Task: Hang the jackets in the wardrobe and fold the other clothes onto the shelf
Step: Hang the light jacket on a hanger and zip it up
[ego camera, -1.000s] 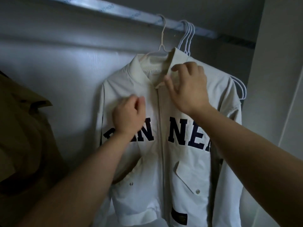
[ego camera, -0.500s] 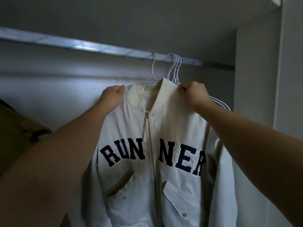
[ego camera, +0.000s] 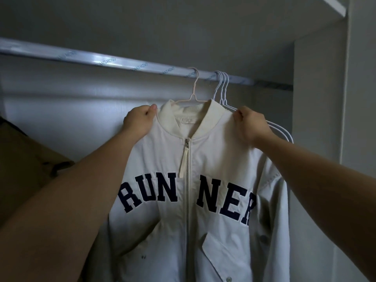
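The white jacket (ego camera: 189, 190) lettered RUNNER hangs zipped on a pale hanger (ego camera: 193, 94) hooked over the wardrobe rail (ego camera: 122, 62), its front facing the camera. The left hand (ego camera: 138, 121), fingers curled and thumb pressed down, pinches the jacket's shoulder just outside the collar. The right hand (ego camera: 250, 127) pinches the opposite shoulder likewise, so the collar sits between the 2 fists, with bare white hangers (ego camera: 222, 86) just behind the right hand and a brown garment (ego camera: 24, 159) at far left.

the jacket (ego camera: 162, 155) reads "runner"; the rail (ego camera: 50, 53) repeats "hong".
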`<state>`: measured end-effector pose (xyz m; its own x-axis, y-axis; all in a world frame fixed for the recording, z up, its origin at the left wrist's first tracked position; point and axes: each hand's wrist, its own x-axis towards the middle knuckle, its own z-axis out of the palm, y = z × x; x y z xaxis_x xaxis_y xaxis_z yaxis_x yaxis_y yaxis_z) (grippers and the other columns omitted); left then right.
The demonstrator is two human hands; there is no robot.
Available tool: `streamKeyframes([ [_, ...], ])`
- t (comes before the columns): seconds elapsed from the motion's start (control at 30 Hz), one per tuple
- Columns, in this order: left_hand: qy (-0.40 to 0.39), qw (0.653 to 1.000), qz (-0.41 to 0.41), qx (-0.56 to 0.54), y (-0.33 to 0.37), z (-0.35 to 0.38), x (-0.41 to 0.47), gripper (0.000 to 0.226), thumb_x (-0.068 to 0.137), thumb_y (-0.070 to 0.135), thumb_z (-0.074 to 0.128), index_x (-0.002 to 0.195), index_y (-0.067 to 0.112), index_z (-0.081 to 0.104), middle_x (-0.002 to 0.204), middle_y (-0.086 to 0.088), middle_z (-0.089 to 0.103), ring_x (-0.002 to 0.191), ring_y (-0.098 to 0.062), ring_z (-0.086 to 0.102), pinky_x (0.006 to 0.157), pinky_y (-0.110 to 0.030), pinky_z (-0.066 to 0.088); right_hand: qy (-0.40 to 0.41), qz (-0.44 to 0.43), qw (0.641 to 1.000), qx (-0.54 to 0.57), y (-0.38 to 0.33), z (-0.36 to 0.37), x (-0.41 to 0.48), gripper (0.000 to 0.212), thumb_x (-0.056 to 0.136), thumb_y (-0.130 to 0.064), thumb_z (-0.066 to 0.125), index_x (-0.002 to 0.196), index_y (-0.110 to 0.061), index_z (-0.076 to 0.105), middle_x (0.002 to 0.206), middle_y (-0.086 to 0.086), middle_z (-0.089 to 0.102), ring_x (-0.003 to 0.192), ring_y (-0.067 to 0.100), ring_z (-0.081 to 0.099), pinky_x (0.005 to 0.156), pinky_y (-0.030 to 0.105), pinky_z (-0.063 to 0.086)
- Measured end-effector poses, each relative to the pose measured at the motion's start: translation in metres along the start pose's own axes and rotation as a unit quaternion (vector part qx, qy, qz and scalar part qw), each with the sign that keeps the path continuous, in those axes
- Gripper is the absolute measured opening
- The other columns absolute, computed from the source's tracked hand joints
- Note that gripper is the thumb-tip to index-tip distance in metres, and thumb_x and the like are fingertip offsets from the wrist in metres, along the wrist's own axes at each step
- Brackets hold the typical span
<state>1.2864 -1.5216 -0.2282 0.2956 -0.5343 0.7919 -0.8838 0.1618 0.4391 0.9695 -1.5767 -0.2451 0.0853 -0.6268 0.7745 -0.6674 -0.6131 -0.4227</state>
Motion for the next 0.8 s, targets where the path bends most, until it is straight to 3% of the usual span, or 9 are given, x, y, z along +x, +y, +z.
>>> streamKeyframes([
  [0.2, 0.0, 0.999, -0.029, 0.038, -0.02, -0.004, -0.012, 0.059, 0.101, 0.058, 0.036, 0.065, 0.012, 0.044, 0.067, -0.003, 0.053, 0.074, -0.029, 0.052, 0.066, -0.035, 0.037, 0.002, 0.023, 0.996, -0.081, 0.038, -0.014, -0.019, 0.048, 0.099, -0.058, 0.042, 0.091, -0.014, 0.059, 0.098, 0.019, 0.068, 0.09, 0.038, 0.061, 0.07, 0.033, 0.036],
  [0.3, -0.003, 0.997, -0.075, 0.019, -0.042, -0.005, -0.024, 0.057, 0.102, 0.055, 0.032, 0.067, 0.012, 0.046, 0.075, -0.008, 0.056, 0.079, -0.032, 0.053, 0.071, -0.037, 0.039, 0.016, 0.006, 0.997, -0.078, 0.053, -0.021, -0.038, 0.045, 0.095, -0.057, 0.054, 0.108, -0.015, 0.061, 0.102, 0.013, 0.068, 0.095, 0.036, 0.061, 0.072, 0.031, 0.034],
  [0.4, 0.018, 0.985, -0.156, -0.078, -0.059, -0.003, -0.031, 0.043, 0.104, 0.033, 0.037, 0.091, 0.0, 0.062, 0.108, -0.023, 0.064, 0.1, -0.036, 0.057, 0.086, -0.04, 0.043, -0.003, 0.034, 0.998, -0.055, 0.065, -0.028, -0.048, 0.041, 0.096, -0.047, 0.059, 0.118, -0.012, 0.06, 0.102, 0.008, 0.064, 0.096, 0.03, 0.059, 0.077, 0.03, 0.039],
  [0.47, 0.034, 0.967, -0.211, -0.138, -0.068, -0.002, -0.037, 0.033, 0.1, 0.016, 0.042, 0.111, -0.005, 0.065, 0.124, -0.026, 0.061, 0.11, -0.037, 0.058, 0.093, -0.04, 0.044, -0.026, 0.068, 0.997, 0.002, 0.075, -0.035, -0.053, 0.022, 0.099, -0.033, 0.054, 0.102, -0.014, 0.064, 0.084, 0.002, 0.062, 0.076, 0.022, 0.059, 0.062, 0.026, 0.041],
  [0.53, 0.023, 0.964, -0.226, -0.14, -0.076, 0.0, -0.044, 0.03, 0.093, 0.009, 0.044, 0.11, -0.004, 0.065, 0.116, -0.025, 0.063, 0.097, -0.033, 0.058, 0.085, -0.04, 0.046, -0.047, 0.111, 0.993, 0.01, 0.082, -0.044, -0.055, 0.022, 0.096, -0.019, 0.052, 0.08, -0.01, 0.064, 0.067, 0.004, 0.061, 0.055, 0.019, 0.055, 0.045, 0.023, 0.04],
  [0.57, 0.014, 0.967, -0.219, -0.13, -0.078, 0.0, -0.048, 0.031, 0.09, 0.007, 0.043, 0.109, -0.004, 0.066, 0.11, -0.023, 0.065, 0.092, -0.031, 0.056, 0.083, -0.04, 0.047, -0.057, 0.114, 0.991, -0.028, 0.084, -0.048, -0.055, 0.02, 0.091, -0.011, 0.053, 0.073, -0.008, 0.06, 0.062, 0.006, 0.06, 0.054, 0.021, 0.054, 0.043, 0.023, 0.038],
  [0.67, 0.011, 0.975, -0.193, -0.108, -0.079, -0.004, -0.053, 0.038, 0.089, 0.0, 0.042, 0.117, 0.001, 0.067, 0.113, -0.019, 0.066, 0.1, -0.034, 0.061, 0.089, -0.041, 0.049, -0.036, 0.114, 0.985, -0.124, 0.083, -0.057, -0.053, 0.016, 0.074, 0.004, 0.05, 0.065, -0.009, 0.052, 0.061, 0.007, 0.053, 0.065, 0.03, 0.049, 0.051, 0.026, 0.035],
  [0.73, 0.031, 0.979, -0.188, -0.079, -0.079, -0.006, -0.055, 0.043, 0.089, -0.004, 0.041, 0.122, 0.003, 0.066, 0.12, -0.019, 0.065, 0.108, -0.038, 0.061, 0.094, -0.041, 0.049, 0.003, 0.109, 0.986, -0.124, 0.081, -0.058, -0.051, 0.018, 0.072, 0.005, 0.048, 0.069, -0.012, 0.056, 0.066, 0.01, 0.052, 0.07, 0.031, 0.048, 0.064, 0.028, 0.04],
  [0.8, 0.039, 0.978, -0.202, -0.046, -0.078, -0.005, -0.053, 0.044, 0.089, -0.006, 0.041, 0.126, 0.002, 0.063, 0.126, -0.021, 0.063, 0.113, -0.039, 0.059, 0.098, -0.04, 0.047, -0.012, 0.123, 0.984, -0.131, 0.077, -0.052, -0.049, 0.02, 0.076, 0.001, 0.049, 0.079, -0.016, 0.058, 0.07, 0.008, 0.051, 0.073, 0.031, 0.049, 0.069, 0.032, 0.043],
])
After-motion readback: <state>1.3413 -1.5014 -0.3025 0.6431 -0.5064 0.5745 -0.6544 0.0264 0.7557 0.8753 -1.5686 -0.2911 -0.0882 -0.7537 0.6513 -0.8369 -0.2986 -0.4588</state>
